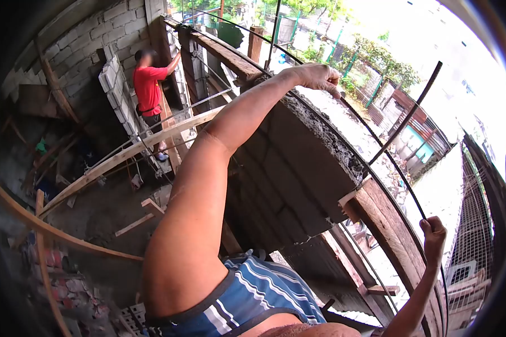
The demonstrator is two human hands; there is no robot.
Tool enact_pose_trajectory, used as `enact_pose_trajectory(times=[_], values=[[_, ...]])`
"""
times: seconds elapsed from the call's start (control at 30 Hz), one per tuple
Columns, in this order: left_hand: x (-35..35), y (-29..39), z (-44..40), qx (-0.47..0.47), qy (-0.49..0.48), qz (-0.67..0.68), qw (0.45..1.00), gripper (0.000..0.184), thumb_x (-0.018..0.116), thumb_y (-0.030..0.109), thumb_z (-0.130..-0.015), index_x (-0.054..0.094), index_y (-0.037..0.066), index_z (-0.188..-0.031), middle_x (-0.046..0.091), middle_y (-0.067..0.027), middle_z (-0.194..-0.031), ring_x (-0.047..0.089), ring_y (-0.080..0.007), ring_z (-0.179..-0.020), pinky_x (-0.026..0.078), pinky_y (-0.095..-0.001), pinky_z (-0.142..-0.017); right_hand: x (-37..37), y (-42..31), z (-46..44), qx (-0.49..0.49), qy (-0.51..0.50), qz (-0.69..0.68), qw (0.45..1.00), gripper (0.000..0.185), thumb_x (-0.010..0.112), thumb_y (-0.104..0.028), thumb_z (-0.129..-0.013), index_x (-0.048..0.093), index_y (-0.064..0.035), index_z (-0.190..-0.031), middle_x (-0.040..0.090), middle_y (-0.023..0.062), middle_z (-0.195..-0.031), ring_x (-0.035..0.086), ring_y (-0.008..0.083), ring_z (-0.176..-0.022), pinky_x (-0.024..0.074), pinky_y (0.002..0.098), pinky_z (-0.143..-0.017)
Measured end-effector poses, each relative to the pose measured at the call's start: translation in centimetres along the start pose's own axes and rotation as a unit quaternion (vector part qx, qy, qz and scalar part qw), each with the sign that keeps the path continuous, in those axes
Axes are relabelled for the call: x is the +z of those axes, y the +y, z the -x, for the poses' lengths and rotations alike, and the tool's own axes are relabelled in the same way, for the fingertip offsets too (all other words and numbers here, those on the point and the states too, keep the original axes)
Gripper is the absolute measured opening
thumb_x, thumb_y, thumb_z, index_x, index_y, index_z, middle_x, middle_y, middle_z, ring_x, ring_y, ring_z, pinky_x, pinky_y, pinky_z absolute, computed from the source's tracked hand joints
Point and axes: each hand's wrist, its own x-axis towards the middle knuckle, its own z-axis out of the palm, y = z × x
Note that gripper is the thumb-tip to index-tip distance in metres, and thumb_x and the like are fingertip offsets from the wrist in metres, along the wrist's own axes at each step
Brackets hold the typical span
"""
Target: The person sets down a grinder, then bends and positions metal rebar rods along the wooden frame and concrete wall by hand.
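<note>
A long thin dark rebar (383, 147) curves along the top of a block wall (289, 163). My left hand (319, 77) is closed on it near its upper part, above the wall's rough top edge. Lower right, my right hand (434, 231) has its fingers wrapped round the same rebar, beside a wooden beam (385, 216). Another dark bar (413, 112) stands up from the wall at a slant between my hands. A second long bar (326, 121) runs along the wall top.
A person in a red shirt (148, 87) stands below at the left, one arm raised to a post. A long timber (135, 149) crosses the space below. Wood pieces lie on the floor. Beyond the wall are a fence (376, 90) and wire mesh (468, 213).
</note>
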Motion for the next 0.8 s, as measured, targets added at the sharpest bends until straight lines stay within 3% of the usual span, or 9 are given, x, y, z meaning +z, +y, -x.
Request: enact_pose_trajectory(times=[0.23,0.5,0.63,0.7,0.73,0.77,0.8], values=[[1.1,-1.7,-0.6,0.004,-0.01,0.027,1.0,0.059,0.079,0.061,-0.076,0.067,0.006,-0.092,0.064,-0.0045,-0.08,0.059,-0.017,-0.077,0.047,-0.0352,-0.072,-0.2,-1.0,0.4,0.034,-0.029,-0.008,0.999,0.023,0.065,-0.014,-0.098,0.06,0.0006,-0.082,0.05,-0.0025,-0.064,0.038,0.0062,-0.063,0.0338,0.0274,-0.055],[1.4,-1.9,-1.0,-0.01,-0.05,0.051,0.997,0.052,0.083,0.053,-0.077,0.067,0.005,-0.089,0.064,-0.0025,-0.081,0.058,-0.0132,-0.077,0.046,-0.0328,-0.07,0.5,-0.3,0.7,-0.025,-0.021,0.021,0.999,0.023,0.063,-0.014,-0.099,0.06,0.0021,-0.083,0.044,-0.001,-0.063,0.034,0.0064,-0.063,0.0314,0.0289,-0.053],[2.7,-2.4,-0.1,0.008,-0.022,0.05,0.998,0.052,0.078,0.053,-0.081,0.066,0.003,-0.086,0.059,-0.0041,-0.075,0.056,-0.0152,-0.072,0.046,-0.0352,-0.069,1.2,0.2,0.9,-0.025,0.014,0.03,0.999,0.019,0.063,-0.01,-0.096,0.062,0.002,-0.082,0.05,0.0011,-0.062,0.041,0.0067,-0.062,0.0359,0.0287,-0.055],[2.3,-1.0,0.8,-0.001,-0.043,-0.001,0.999,0.051,0.07,0.051,-0.086,0.065,0.001,-0.086,0.056,-0.0069,-0.071,0.054,-0.0168,-0.07,0.045,-0.0376,-0.067,0.6,0.5,0.7,0.012,-0.019,0.075,0.997,0.016,0.062,-0.012,-0.093,0.067,0.0027,-0.087,0.064,0.0093,-0.069,0.055,0.0111,-0.065,0.0458,0.0313,-0.061],[4.0,-4.0,0.5,0.093,0.035,0.023,0.995,0.048,0.068,0.047,-0.086,0.062,0.0,-0.082,0.053,-0.0065,-0.069,0.052,-0.0162,-0.068,0.044,-0.0375,-0.063,0.6,-1.2,0.7,0.063,-0.045,0.096,0.992,0.021,0.062,-0.016,-0.093,0.069,0.0038,-0.091,0.067,0.0125,-0.073,0.059,0.0134,-0.069,0.0485,0.0338,-0.064],[4.5,-5.4,0.2,-0.005,-0.056,0.008,0.998,0.043,0.065,0.043,-0.088,0.062,0.001,-0.083,0.051,-0.0053,-0.068,0.05,-0.0163,-0.067,0.043,-0.0384,-0.062,1.1,-1.3,0.7,0.04,-0.049,0.07,0.996,0.024,0.062,-0.018,-0.093,0.069,0.0049,-0.095,0.068,0.0155,-0.076,0.06,0.0172,-0.069,0.0498,0.036,-0.066],[6.1,-6.6,0.3,0.014,0.001,0.047,0.999,0.047,0.062,0.043,-0.087,0.055,-0.002,-0.073,0.04,-0.0063,-0.058,0.038,-0.0174,-0.056,0.035,-0.0404,-0.053,0.8,-1.7,0.9,0.033,-0.067,0.098,0.992,0.023,0.061,-0.018,-0.094,0.068,0.004,-0.094,0.068,0.0176,-0.078,0.059,0.0222,-0.067,0.05,0.0383,-0.066]])
